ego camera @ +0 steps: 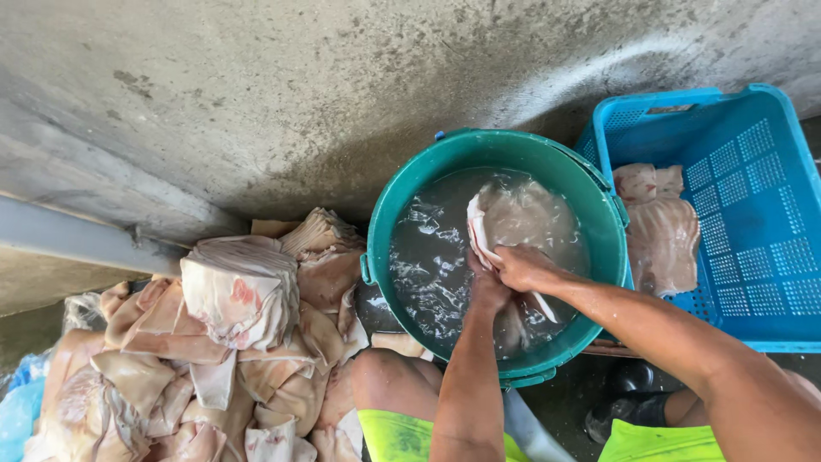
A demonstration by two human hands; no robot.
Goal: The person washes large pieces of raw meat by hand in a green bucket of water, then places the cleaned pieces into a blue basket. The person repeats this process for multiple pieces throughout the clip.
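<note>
A green bucket (389,214) of cloudy water stands in front of me against a concrete wall. Both my hands are in it, gripping one pale slab of pork skin (522,214) that lies half under the water. My left hand (487,287) holds the slab's near edge, partly under my right hand (523,267), which clamps the folded rim of the skin. My forearms come in from the bottom of the view over my knees.
A big heap of folded raw skin slabs (231,342) lies to the left on the floor. A blue plastic crate (753,197) at the right holds two or three washed slabs (660,235). A grey pipe (77,239) runs along the wall at left.
</note>
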